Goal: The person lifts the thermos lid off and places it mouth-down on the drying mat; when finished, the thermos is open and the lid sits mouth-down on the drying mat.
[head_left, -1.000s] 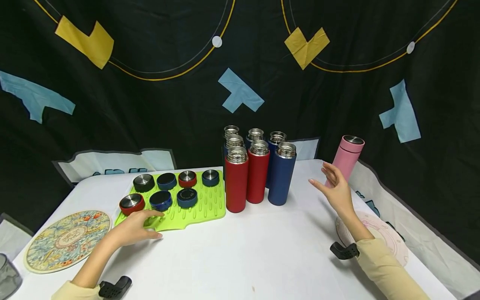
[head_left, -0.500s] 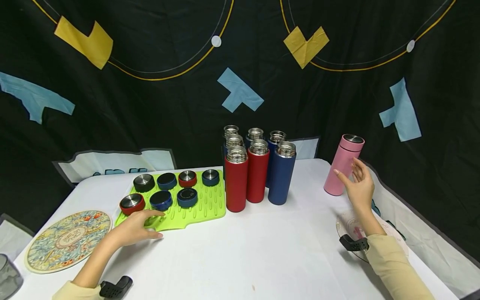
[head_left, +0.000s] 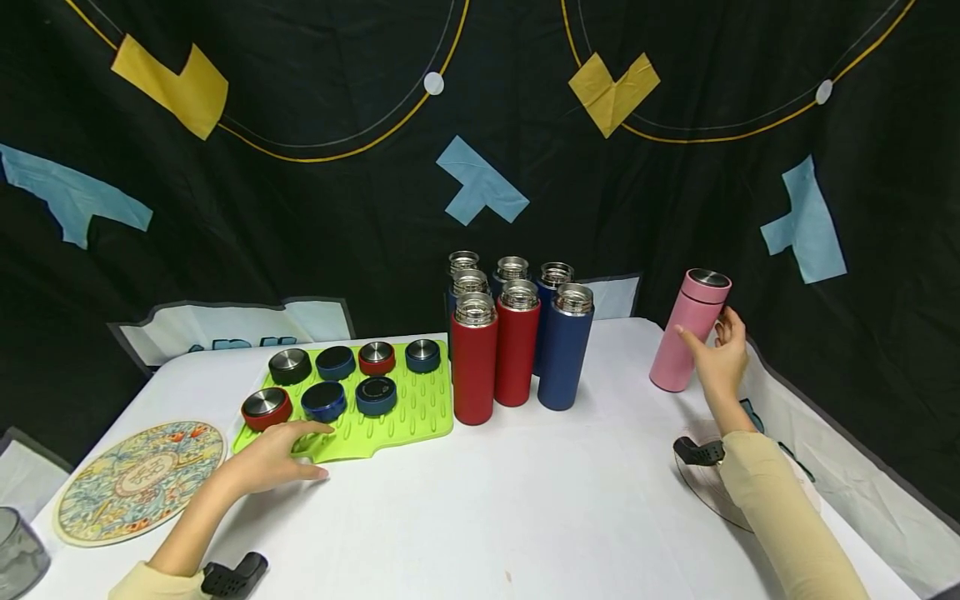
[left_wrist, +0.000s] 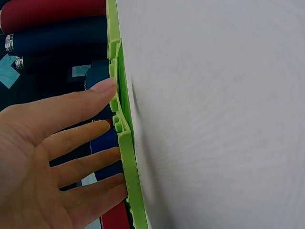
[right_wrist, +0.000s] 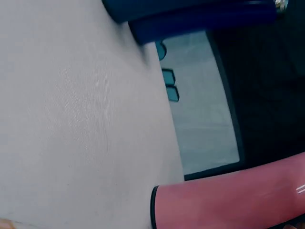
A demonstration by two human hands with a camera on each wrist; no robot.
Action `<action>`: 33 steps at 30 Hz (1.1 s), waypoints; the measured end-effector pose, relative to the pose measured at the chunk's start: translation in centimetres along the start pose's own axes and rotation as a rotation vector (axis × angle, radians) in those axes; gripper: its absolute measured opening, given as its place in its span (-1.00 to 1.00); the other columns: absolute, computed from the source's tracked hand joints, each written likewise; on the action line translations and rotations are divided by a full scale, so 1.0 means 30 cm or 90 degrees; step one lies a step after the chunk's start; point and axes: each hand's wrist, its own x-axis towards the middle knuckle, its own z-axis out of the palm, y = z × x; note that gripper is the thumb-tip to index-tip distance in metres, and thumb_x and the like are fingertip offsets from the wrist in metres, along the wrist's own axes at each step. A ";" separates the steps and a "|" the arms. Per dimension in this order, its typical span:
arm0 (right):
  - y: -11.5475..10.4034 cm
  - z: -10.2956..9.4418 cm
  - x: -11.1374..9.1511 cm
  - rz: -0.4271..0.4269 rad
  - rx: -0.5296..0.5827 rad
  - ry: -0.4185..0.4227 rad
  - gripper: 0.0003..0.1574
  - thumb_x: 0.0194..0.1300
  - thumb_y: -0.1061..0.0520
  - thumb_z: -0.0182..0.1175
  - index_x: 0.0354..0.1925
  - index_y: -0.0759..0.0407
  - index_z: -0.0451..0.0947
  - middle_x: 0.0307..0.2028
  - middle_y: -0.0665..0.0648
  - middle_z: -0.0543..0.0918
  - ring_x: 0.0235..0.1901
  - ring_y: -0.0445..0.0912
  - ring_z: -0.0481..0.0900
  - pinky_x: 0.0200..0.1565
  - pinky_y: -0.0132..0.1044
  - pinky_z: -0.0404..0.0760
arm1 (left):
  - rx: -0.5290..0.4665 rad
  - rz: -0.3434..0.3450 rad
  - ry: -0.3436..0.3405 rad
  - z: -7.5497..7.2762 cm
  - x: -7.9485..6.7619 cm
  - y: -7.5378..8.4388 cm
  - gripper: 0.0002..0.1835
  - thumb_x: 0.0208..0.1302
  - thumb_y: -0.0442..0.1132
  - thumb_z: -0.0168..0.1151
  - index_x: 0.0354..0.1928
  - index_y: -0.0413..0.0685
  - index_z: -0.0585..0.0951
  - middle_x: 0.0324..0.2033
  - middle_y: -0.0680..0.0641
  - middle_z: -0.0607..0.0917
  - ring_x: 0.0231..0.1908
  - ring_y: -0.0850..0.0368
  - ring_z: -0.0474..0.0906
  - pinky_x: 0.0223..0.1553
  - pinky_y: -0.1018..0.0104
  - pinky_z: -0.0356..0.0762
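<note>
In the head view my left hand (head_left: 272,460) is spread with bent, parted fingers at the front edge of a green silicone mat (head_left: 408,425). Bottle caps stand on it, including a red cap (head_left: 266,408) and a blue cap (head_left: 323,401) just beyond that hand. The left wrist view shows this hand (left_wrist: 66,162) holding nothing. At the far right, my right hand (head_left: 722,367) is at an upright pink thermos bottle (head_left: 686,333), thumb across its front and fingers at its right side. Firm contact is unclear; the right wrist view barely shows the hand beside the pink bottle (right_wrist: 228,202).
Several uncapped bottles, red (head_left: 474,367) and blue (head_left: 566,350), stand close together at mid-back. A patterned round placemat (head_left: 142,483) lies at left, with a clear glass (head_left: 18,550) nearby. A pale pink round mat (head_left: 712,487) lies partly under my right forearm.
My right hand first moved right, off the pink bottle's left side, then came in against its right side with the thumb across the front. The left hand and bottles stay in place.
</note>
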 end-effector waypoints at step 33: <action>-0.042 -0.013 -0.021 -0.032 -0.081 -0.039 0.05 0.06 -0.04 0.47 0.41 0.10 0.21 0.25 0.18 0.47 0.16 0.07 0.49 0.18 -0.16 0.48 | -0.013 0.070 0.061 -0.037 -0.011 0.032 -0.36 -0.03 -0.16 0.52 0.12 -0.26 0.56 0.05 -0.27 0.61 0.08 -0.31 0.48 0.08 -0.24 0.42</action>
